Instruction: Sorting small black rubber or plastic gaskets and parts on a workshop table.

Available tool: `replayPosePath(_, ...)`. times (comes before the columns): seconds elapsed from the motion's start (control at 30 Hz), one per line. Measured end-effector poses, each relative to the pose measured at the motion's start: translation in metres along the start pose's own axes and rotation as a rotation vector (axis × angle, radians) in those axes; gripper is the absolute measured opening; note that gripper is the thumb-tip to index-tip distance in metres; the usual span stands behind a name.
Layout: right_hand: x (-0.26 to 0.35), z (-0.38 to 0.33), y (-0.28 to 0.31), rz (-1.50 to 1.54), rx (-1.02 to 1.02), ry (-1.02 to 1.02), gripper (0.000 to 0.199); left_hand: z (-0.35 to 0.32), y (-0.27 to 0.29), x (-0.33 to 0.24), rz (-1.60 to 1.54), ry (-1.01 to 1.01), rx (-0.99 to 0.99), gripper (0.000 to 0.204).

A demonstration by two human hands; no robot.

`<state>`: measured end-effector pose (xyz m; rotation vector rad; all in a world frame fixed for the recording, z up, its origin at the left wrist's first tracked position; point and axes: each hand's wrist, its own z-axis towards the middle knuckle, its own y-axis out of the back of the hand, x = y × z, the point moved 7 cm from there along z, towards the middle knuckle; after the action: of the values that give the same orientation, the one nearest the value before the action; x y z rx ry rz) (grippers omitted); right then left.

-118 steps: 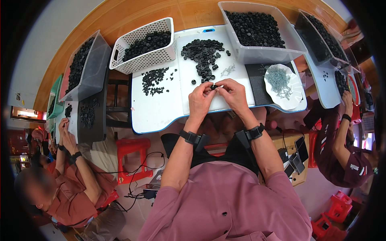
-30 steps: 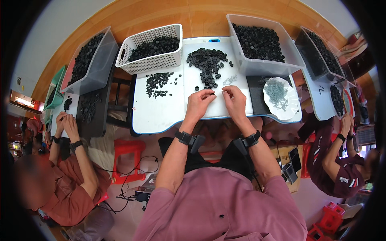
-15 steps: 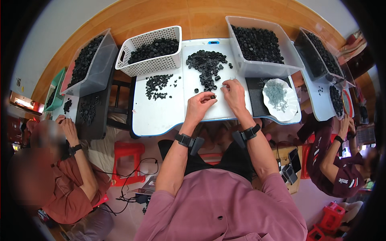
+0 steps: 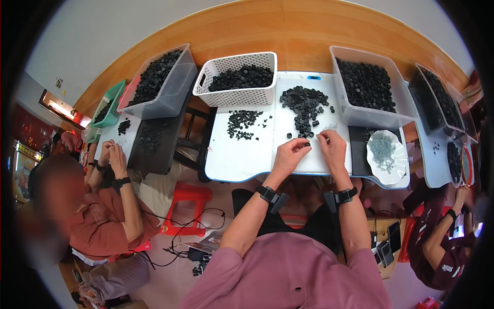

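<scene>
My left hand (image 4: 290, 157) pinches a small round black cap (image 4: 307, 144) between thumb and fingertips, just above the white tabletop (image 4: 247, 159). Close beside it on the right, my right hand (image 4: 334, 150) has its thumb and fingers drawn together; whatever is in them is too small or hidden to name. Beyond both hands lies a heap of black caps (image 4: 302, 100), with a few loose ones nearest my fingers. Smaller black parts (image 4: 243, 123) are spread to the left. A white scalloped plate (image 4: 397, 172) at the right holds thin grey-green pieces (image 4: 382, 147).
Behind the heap stand a white perforated basket (image 4: 234, 98) and a clear plastic bin (image 4: 375, 117), both full of black pieces. A black mat (image 4: 360, 149) lies under the plate's left side. Co-workers sit at tables on either side; a red stool (image 4: 188, 206) and cables are on the floor.
The whole scene has shifted right and slightly down in the picture. My left hand keeps its pinch on the cap. My right hand stays close by, its fingers slightly lower.
</scene>
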<state>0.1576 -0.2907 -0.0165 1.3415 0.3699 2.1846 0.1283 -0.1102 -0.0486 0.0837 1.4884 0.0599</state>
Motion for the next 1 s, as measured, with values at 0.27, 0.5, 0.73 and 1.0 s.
replayPosePath(0.27,-0.011,-0.001,0.001,0.057,-0.025,-0.050,0.008,0.026,0.044,-0.058,0.191,-0.129,-0.098,0.027)
replayPosePath(0.5,-0.008,0.004,-0.002,0.095,-0.020,-0.034,0.010,0.100,0.130,-0.149,0.557,-0.567,-0.390,0.049)
replayPosePath(0.73,-0.012,0.007,-0.004,0.118,0.016,-0.090,0.014,0.052,0.055,-0.059,0.569,-0.325,-0.005,0.026)
replayPosePath(1.0,-0.009,0.004,0.009,0.120,-0.118,-0.029,0.015,0.024,0.021,-0.032,0.707,-0.414,-0.061,0.028)
